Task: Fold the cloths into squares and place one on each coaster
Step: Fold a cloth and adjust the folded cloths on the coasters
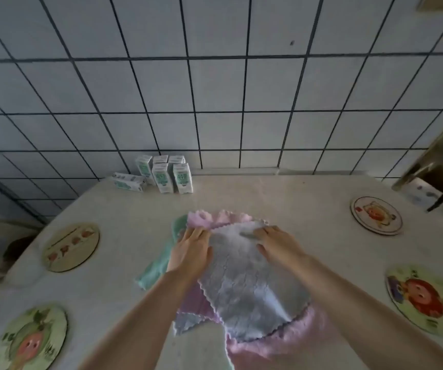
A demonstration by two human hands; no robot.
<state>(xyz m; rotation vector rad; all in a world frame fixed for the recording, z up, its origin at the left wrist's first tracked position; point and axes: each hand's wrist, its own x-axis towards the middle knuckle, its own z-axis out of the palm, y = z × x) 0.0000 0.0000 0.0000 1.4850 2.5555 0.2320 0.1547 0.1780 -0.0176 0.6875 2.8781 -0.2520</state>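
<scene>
L hand (192, 249) + R hand (279, 245), both on top grey cloth (249, 295)

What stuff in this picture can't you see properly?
Head view: words on the small cartons are too small and blurred.
Head view: pink cloth mostly covered by the grey cloth; the pile's count is unclear.
Head view: green cloth partly behind the left hand.

Pink cloth (281, 341) mostly hidden under grey cloth (247, 284), print on cartons (171, 177) unreadable
</scene>
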